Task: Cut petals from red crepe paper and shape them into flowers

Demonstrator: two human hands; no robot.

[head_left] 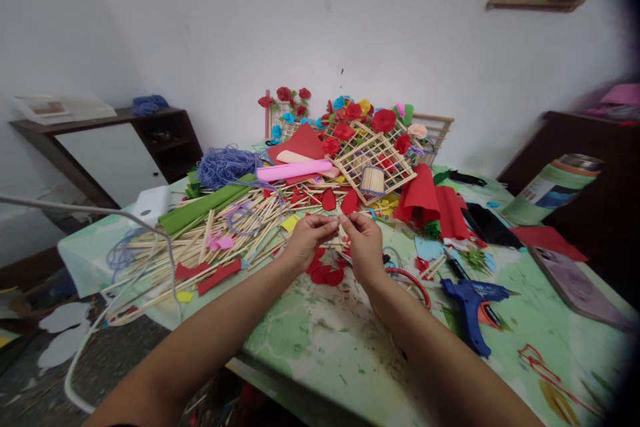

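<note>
My left hand [311, 240] and my right hand [365, 247] meet over the front middle of the table, thumbs and fingertips pinched close together. A red paper petal [351, 201] rises from the fingertips of my right hand and appears pinched there. Another red petal [329, 199] shows just beyond my left fingertips; whether they touch it I cannot tell. What the left pinch holds is too small to make out. Below the hands lie several loose red petals [327, 275]. Scissors with red handles [415, 285] lie partly hidden behind my right hand and wrist.
Thin wooden sticks [200, 260], purple yarn [227, 165] and green paper [207, 203] cover the left side. Stick lattices [375, 167] with paper flowers [384, 121] stand at the back. A blue glue gun [470, 307], phone [575, 283] and bottle [553, 190] are right. A white cable [173, 267] crosses left.
</note>
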